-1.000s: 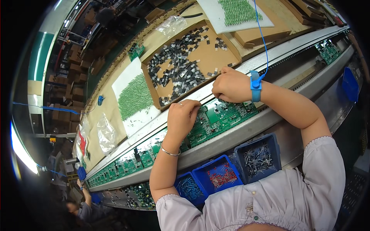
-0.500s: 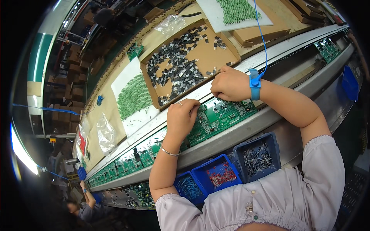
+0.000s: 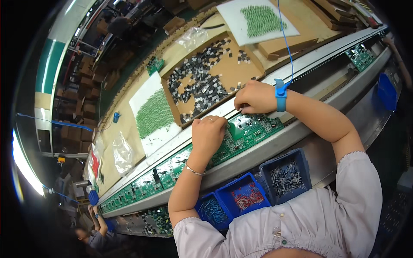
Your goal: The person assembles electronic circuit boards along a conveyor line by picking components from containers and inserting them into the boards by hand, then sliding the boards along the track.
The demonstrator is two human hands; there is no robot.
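Both hands rest on the green circuit board (image 3: 251,131) lying on the long conveyor rail (image 3: 327,92) that runs from near left to far right. Left hand (image 3: 208,136) sits curled, knuckles up, on the board's left end, its fingers drawn together and pressing down at the far edge; whether they pinch a part cannot be told. Right hand (image 3: 256,97) lies at the board's far right corner, fingers bunched together with the tips touching the board, and what they grip is hidden.

Beyond the rail stretches a brown cardboard sheet (image 3: 241,73) strewn with dark grey components (image 3: 200,84). Left of it lies a white sheet (image 3: 151,112) covered with small green parts. More green boards (image 3: 146,187) line the rail towards the left. Near the person, three blue bins (image 3: 285,175) hold grey, red and blue parts. A blue wrist strap (image 3: 280,94) circles the right wrist, and a thin silver bracelet (image 3: 194,171) rings the left.
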